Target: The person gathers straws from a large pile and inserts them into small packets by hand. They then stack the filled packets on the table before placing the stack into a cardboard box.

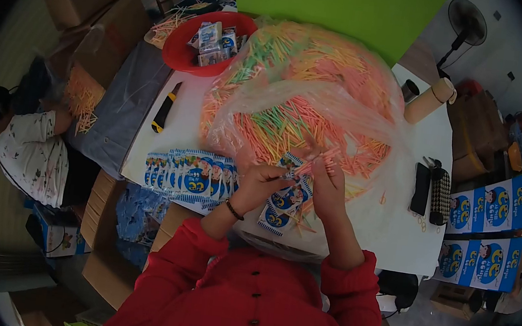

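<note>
Sticks (pixel 295 95), pink, orange and green, fill a big clear plastic bag (pixel 371 111) spread open across the white table (pixel 397 225), taking up most of its top. Behind it sits a red bowl (pixel 186 56) of small packets. A row of blue printed packets (pixel 191 177) lies fanned along the table's near left edge. At the bag's near rim, the left hand (pixel 258 185) pinches one blue packet (pixel 289 199) by its top, fingers closed on it, while the right hand (pixel 326 187) grips a few pink sticks at the packet's mouth. A black phone (pixel 421 189) lies to the right.
</note>
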Demonstrator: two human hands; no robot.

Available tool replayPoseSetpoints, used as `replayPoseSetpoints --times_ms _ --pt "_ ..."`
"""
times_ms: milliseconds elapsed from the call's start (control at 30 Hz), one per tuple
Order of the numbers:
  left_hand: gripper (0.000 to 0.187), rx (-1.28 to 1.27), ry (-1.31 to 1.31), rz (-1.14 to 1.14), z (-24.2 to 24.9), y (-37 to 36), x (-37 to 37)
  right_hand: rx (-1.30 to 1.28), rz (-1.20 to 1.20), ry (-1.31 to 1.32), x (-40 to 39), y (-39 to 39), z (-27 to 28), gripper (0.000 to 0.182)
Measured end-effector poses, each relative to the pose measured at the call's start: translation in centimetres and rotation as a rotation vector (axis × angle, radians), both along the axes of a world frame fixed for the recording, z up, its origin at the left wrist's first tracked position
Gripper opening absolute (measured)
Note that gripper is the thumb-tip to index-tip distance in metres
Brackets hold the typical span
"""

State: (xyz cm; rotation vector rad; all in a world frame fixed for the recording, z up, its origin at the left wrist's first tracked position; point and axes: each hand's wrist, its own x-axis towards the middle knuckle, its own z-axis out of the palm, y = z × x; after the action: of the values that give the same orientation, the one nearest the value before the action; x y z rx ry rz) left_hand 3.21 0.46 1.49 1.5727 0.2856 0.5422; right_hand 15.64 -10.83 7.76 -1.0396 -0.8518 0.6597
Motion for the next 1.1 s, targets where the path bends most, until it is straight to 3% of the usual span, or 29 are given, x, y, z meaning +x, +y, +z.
replayPoseSetpoints --times_ms 67,167,200,267,300,400,467,600,700,767,833,867,1100 --pt "0.014 0.010 0.010 -0.022 0.6 0.1 -0.3 -0.037 0.047 0.109 0.1 0.1 -0.6 0.014" --pt "0.017 -0.012 0.016 -0.025 0.8 -0.4 -0.5 -0.127 0.082 0.017 0.2 -0.2 -1.3 0.017" --pt "0.017 -0.124 -0.005 -0.016 0.9 -0.9 -0.2 -0.128 0.083 0.018 0.2 -0.2 -1.2 0.017" --pt "0.018 -0.236 -0.028 -0.009 0.8 -1.1 0.0 -0.125 0.012 0.340 0.2 -0.4 -0.8 0.014" --pt "0.020 -0.317 -0.014 -0.026 0.6 -1.1 0.0 -0.125 0.012 0.338 0.9 -0.4 -1.2 0.014" --pt "0.023 -0.411 0.005 -0.088 -0.7 0.0 -0.5 0.021 -0.171 0.187 4.2 -0.3 -3.9 0.017" --pt "0.023 -0.422 0.007 -0.138 -1.2 0.4 -0.6 -0.229 -0.331 -0.316 6.4 -0.9 -5.7 0.016" --pt "0.019 -0.392 -0.021 -0.114 -0.1 0.1 -0.8 -0.427 -0.356 -0.430 8.3 -2.1 -9.2 0.016" --pt "0.012 -0.267 -0.015 -0.065 -0.4 -0.3 -0.8 -0.240 -0.376 -0.193 6.0 -1.8 -5.2 0.013" --pt "0.008 -0.194 -0.010 -0.047 -1.3 -0.2 -0.6 -0.009 -0.154 0.290 4.3 -1.9 -2.6 0.016" --pt "0.005 0.064 -0.011 -0.012 -2.0 0.0 -0.5 0.022 -0.069 0.305 2.4 -2.0 0.3 0.015" --pt "0.005 0.064 -0.008 -0.015 -2.2 -0.1 -0.4 0.055 0.022 0.316 1.7 -2.1 1.2 0.015" --pt "0.006 -0.069 -0.048 0.079 0.1 -1.3 -0.2 0.059 0.073 0.175 -0.3 -2.0 1.7 0.014"
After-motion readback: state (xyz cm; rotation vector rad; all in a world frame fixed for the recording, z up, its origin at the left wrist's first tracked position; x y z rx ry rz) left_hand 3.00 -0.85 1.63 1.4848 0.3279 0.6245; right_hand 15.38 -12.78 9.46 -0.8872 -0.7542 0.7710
